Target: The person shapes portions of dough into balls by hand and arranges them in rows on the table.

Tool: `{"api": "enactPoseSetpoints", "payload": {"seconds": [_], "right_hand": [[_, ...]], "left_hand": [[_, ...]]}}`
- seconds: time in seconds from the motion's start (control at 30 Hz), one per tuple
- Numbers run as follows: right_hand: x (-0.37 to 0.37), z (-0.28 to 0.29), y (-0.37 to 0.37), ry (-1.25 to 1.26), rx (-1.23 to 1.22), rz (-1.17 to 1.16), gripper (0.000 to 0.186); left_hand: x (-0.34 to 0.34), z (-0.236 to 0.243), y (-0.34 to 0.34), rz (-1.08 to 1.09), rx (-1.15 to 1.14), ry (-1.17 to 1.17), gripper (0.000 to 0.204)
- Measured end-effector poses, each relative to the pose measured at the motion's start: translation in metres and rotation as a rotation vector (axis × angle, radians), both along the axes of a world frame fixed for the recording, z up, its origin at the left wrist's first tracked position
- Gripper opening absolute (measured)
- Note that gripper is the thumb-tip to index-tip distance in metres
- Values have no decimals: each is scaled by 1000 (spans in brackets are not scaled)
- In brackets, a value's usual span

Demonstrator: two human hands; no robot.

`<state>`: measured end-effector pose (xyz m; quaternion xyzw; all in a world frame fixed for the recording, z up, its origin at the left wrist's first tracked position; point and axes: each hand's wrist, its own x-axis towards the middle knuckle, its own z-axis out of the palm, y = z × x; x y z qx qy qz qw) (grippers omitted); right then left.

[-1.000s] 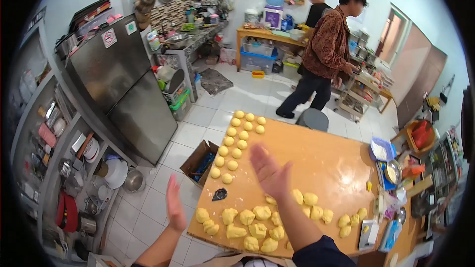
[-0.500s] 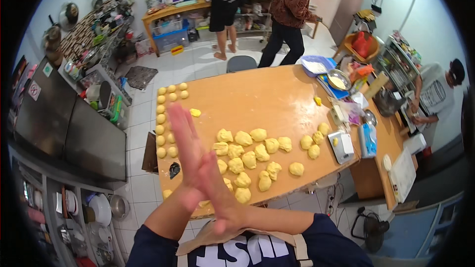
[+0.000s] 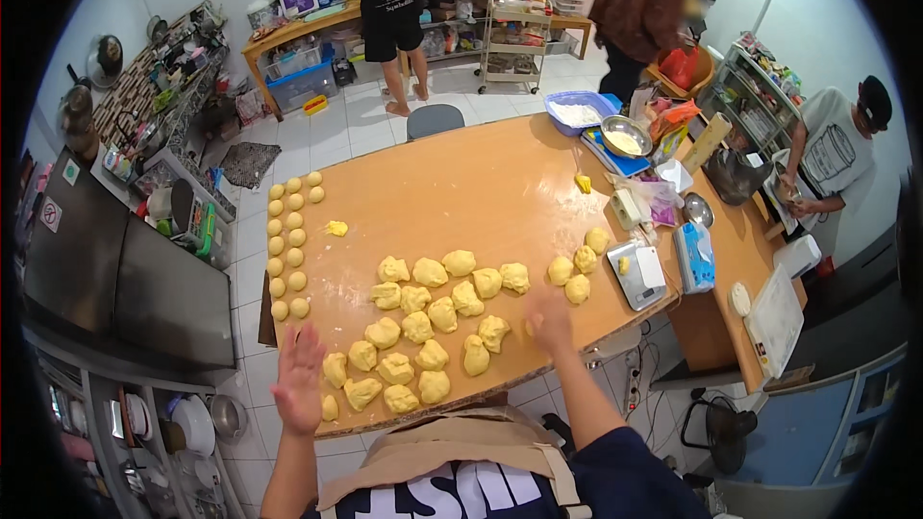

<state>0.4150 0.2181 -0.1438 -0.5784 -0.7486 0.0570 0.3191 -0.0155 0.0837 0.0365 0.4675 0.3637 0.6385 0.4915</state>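
Observation:
My left hand [image 3: 298, 380] is open with fingers spread at the table's left front edge, beside several rough yellow dough lumps [image 3: 396, 369]. My right hand [image 3: 548, 325] is farther right and forward, over a mostly hidden dough lump; its fingers are blurred, and I cannot tell whether they grip it. Smooth round dough balls [image 3: 296, 257] stand in two columns along the left side of the wooden table [image 3: 452, 173]. Another group of dough lumps [image 3: 578, 287] lies beside a digital scale [image 3: 635, 276]. A small scrap of dough [image 3: 336, 228] lies near the balls.
Three people work nearby: one in black [image 3: 380, 0], one in brown [image 3: 635, 10], one in white [image 3: 836, 159]. A flour tub [image 3: 579, 115] and steel bowl [image 3: 625, 140] crowd the back right corner. A stool [image 3: 435, 118] is behind the table, a fridge [image 3: 163, 298] at left.
My hands, pressed together half a second ago, have parted: left to the lower left, right rightward. The view has shifted. The person in brown has moved right and now bends over.

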Motion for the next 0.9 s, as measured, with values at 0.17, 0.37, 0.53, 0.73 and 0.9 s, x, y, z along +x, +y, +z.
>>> {"api": "enactPoseSetpoints", "payload": {"seconds": [0.17, 0.37, 0.53, 0.73, 0.9], "right_hand": [[30, -16, -2, -506, -404, 337, 46], [-17, -12, 2, -47, -109, 246, 45], [51, -38, -10, 35, -219, 316, 35], [-8, -30, -3, 53, -118, 125, 23], [59, -50, -9, 56, -96, 340, 20]], "left_hand": [[-19, -44, -93, 261, -261, 77, 104], [9, -63, -113, 254, -324, 70, 102], [8, -64, -118, 354, -328, 37, 102], [20, -66, -116, 257, -416, 28, 107], [19, -75, -115, 243, -383, -42, 110]]}}
